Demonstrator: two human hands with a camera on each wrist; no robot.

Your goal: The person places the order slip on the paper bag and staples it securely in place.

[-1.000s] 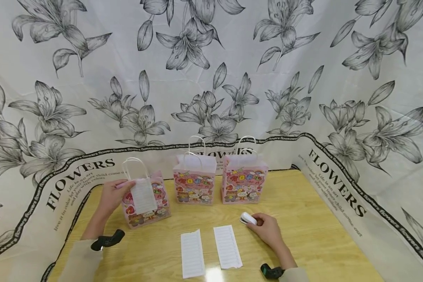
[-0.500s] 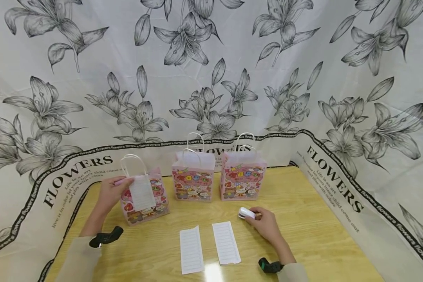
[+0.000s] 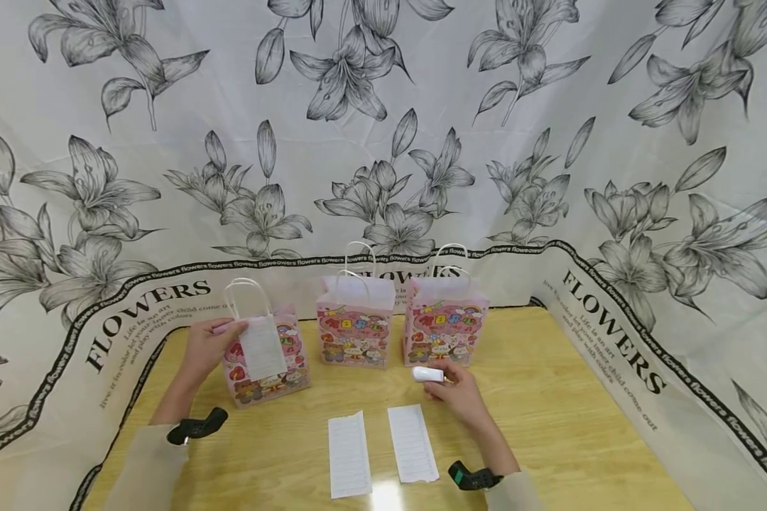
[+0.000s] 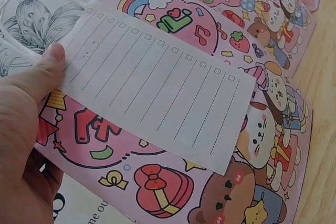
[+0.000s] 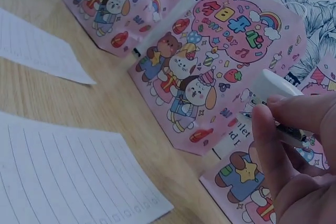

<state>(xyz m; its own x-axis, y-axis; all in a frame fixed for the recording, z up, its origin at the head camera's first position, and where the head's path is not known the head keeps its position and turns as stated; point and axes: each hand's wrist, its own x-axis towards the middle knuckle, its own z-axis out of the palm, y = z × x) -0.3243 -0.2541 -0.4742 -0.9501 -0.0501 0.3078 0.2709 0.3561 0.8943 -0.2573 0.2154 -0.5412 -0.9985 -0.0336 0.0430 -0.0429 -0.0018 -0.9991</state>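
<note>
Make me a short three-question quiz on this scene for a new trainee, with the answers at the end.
1. How many pink paper bags stand on the table?
2. True or false: the right hand holds nothing.
3. What does the left hand pinch at the top of the leftmost bag?

Key:
1. Three.
2. False; it holds a white stapler-like tool.
3. A lined paper slip.

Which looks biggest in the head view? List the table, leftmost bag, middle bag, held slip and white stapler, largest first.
1. Table
2. Leftmost bag and middle bag: too alike to rank; the leftmost looks nearer
3. Held slip
4. White stapler
</note>
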